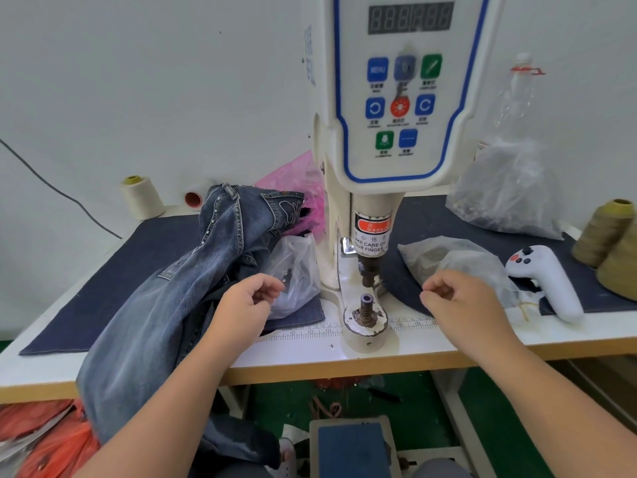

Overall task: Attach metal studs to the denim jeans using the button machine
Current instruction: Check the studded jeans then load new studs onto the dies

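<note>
The denim jeans (165,291) lie bunched on the left of the table and hang over its front edge. The white button machine (396,98) stands in the middle, its punch (368,274) raised above the lower die (366,303). My left hand (248,301) hovers beside the jeans, left of the die, fingers loosely curled with nothing visible in them. My right hand (458,298) hovers right of the die, fingers curled with thumb near forefinger; whether it pinches a stud is too small to tell. A clear bag (293,277) holding small metal parts lies between the jeans and the machine.
Another clear bag (458,260) and a white handheld controller (548,281) lie right of the machine. A larger plastic bag (510,191) and thread cones (606,232) sit at the back right, a cream cone (141,196) at back left. A foot pedal (351,446) is under the table.
</note>
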A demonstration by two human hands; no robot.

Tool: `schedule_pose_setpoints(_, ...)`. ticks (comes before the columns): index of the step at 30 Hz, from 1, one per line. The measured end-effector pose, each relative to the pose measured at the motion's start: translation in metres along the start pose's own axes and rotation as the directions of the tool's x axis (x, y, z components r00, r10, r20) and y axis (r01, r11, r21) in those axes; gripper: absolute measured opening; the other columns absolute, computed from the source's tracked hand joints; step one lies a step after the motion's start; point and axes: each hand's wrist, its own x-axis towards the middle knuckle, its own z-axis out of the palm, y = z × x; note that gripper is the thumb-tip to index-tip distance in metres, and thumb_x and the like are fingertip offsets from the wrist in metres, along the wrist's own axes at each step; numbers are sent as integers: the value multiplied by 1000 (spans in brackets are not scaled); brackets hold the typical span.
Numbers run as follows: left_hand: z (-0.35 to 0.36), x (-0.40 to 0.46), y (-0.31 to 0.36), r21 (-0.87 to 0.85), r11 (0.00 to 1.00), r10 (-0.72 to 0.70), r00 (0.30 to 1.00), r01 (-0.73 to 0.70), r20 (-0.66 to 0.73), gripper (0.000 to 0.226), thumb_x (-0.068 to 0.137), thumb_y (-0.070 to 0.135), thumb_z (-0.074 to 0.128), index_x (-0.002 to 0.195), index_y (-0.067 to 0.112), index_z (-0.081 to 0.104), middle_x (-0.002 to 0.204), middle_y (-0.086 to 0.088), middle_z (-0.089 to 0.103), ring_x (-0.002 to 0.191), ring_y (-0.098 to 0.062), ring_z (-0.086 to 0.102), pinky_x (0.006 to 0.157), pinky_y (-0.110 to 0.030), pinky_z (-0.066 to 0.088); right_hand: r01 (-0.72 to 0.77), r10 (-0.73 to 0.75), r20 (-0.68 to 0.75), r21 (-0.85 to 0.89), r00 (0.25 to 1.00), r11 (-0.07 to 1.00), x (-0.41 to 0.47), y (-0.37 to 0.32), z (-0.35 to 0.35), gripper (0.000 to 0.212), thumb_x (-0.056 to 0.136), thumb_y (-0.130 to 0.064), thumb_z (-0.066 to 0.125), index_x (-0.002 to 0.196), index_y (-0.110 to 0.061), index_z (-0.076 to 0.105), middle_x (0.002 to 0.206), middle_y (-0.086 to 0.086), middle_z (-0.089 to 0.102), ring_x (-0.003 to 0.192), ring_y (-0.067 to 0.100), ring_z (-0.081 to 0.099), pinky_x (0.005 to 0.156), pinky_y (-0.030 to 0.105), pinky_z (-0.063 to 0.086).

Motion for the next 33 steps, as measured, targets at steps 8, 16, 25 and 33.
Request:
schedule_pose_setpoints(8, -15, 5, 4, 368, 908, 216, 976, -202, 1, 25, 86, 2, 67, 91, 27, 67, 85, 11, 57, 72, -3, 53, 65, -9, 39, 66, -127, -137, -382, 982, 922, 1, 25, -4, 11, 88, -4, 57, 96, -8, 64, 98, 2, 49, 92, 20, 45, 73, 32, 37)
schedule_pose_setpoints(16, -30, 7, 3, 306, 949, -12, 966, -71, 259, 35, 90, -5, 57, 96, 29, 66, 93, 6, 70, 84, -8, 65, 74, -11, 50, -63, 23, -105, -396, 994, 916, 16, 34, -8, 19, 83, 6, 52, 83, -9, 63, 89, 6, 57, 83, 24, 49, 69, 37, 43)
schedule_pose_setpoints(25, -40, 3, 11, 486, 841, 56, 932, -237, 357, 32, 79, 3, 66, 74, 34, 64, 83, 11, 62, 71, 6, 55, 66, -8, 42, -7, -26, -43, -632, 999, 775, 24, 43, -12, 24, 91, -8, 52, 103, -8, 72, 97, 7, 54, 90, 26, 45, 73, 37, 41)
schedule_pose_setpoints(33, -40, 5, 17, 704, 675, -56, 936, -222, 348, 11, 87, 31, 70, 79, 30, 63, 81, 14, 62, 75, -3, 57, 66, -18, 45, 10, -41, -31, -664, 999, 748, 23, 45, -9, 21, 92, -10, 52, 99, -12, 71, 96, 4, 50, 93, 27, 46, 70, 35, 35)
